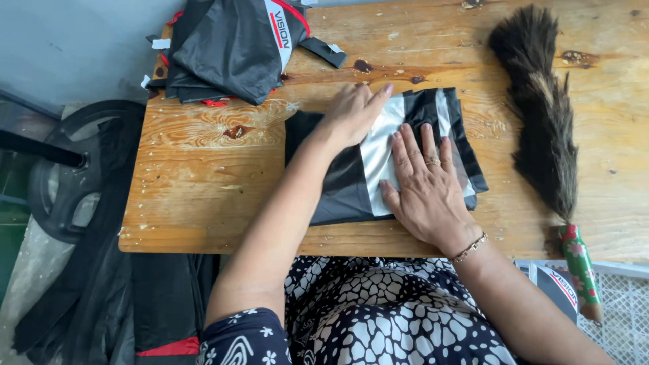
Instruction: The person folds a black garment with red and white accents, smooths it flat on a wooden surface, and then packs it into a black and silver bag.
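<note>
The folded black-and-white cloth (378, 162) lies under both flat, open hands, left hand (353, 111) and right hand (426, 186).

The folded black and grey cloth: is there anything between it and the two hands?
Nothing visible. The left hand and the right hand both lie flat, directly on the folded cloth, on the wooden table.

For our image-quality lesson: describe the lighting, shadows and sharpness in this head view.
Head view: soft, even daylight; only a faint shadow under the right hand on the folded black-and-white fabric; no glare on the wooden table; the duster is sharp, with no motion blur.
</note>
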